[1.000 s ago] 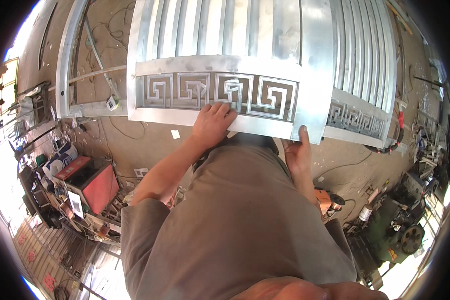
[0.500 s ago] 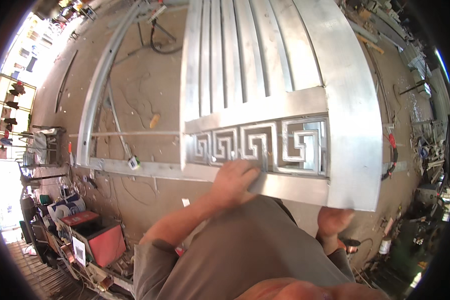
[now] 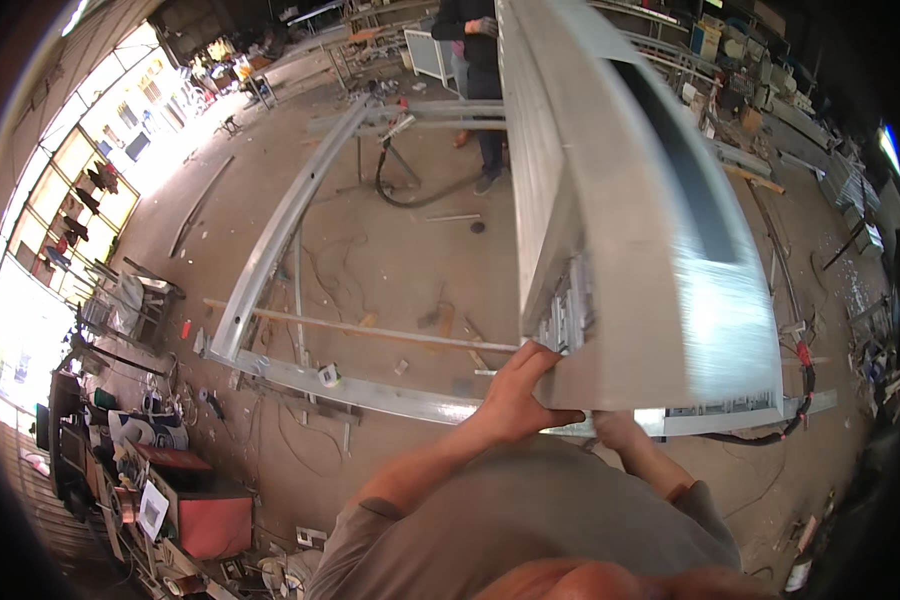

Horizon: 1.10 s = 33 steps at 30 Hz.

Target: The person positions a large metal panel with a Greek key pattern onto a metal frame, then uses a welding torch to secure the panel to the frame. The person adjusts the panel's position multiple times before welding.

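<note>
Steadying the metal panel (image 3: 630, 230), which is standing steeply tilted toward the right of the metal frame's near edge (image 3: 390, 402), likely calls for even support from both sides. The left hand (image 3: 516, 398) is gripping its near end, thumb spread from curled fingers; the right hand (image 3: 622, 434) is staying low, its finger state impossible to tell.

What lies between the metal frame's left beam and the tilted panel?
In the head view, mostly floor, with a curved black hose and a thin crossbar, between the beam and the panel.
</note>
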Each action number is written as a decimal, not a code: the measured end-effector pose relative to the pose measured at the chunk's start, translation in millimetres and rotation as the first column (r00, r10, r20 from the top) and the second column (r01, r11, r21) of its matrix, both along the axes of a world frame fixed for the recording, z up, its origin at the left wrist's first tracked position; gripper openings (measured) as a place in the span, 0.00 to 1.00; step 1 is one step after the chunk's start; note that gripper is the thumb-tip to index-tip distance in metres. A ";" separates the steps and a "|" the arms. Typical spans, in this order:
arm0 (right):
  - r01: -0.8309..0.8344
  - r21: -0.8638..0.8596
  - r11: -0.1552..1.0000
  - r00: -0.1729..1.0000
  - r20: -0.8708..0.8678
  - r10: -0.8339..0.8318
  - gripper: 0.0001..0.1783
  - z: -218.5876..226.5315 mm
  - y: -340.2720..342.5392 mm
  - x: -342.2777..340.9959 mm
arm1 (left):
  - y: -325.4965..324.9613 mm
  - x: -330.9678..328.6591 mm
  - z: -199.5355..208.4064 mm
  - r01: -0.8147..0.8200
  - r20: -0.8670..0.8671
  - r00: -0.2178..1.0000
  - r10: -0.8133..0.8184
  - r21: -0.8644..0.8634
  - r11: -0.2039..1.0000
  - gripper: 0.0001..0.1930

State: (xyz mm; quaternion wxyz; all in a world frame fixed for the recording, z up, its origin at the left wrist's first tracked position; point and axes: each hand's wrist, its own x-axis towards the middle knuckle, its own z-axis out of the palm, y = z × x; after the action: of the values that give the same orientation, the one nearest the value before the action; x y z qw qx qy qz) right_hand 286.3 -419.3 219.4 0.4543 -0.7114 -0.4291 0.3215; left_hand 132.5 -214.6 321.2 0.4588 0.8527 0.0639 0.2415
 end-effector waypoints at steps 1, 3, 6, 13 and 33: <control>-0.068 -0.084 0.994 0.988 0.136 0.079 0.48 -0.1 11.6 -7.5 | -0.3 -3.0 -1.0 0.019 -0.070 0.997 -0.035 -0.216 0.976 0.33; -0.123 0.095 0.988 0.986 0.125 0.110 0.58 3.3 30.3 -15.9 | 5.8 -17.5 -3.0 0.081 -0.293 0.950 -0.108 -0.104 0.991 0.28; -0.112 0.334 0.936 0.963 0.270 0.019 0.62 6.0 40.6 -23.8 | 9.9 -38.9 -10.4 0.061 -0.112 0.989 -0.099 -0.302 0.951 0.22; -0.002 0.313 0.950 0.815 0.551 -0.180 0.47 -5.3 36.3 -34.4 | 10.3 -78.5 -48.6 -0.101 -0.064 0.995 0.078 -0.589 0.802 0.26; -0.088 0.058 0.994 0.785 0.619 0.033 0.33 -102.9 58.6 -57.0 | 14.8 -116.1 -212.9 -0.449 -0.456 0.861 0.226 -0.890 -0.085 0.21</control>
State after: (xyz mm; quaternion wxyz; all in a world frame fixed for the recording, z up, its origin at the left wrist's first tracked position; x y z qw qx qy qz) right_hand 229.3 -360.6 116.4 0.3082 -0.7434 -0.5898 0.0677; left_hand 16.4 -199.8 108.3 0.8327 0.2585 0.4612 0.1646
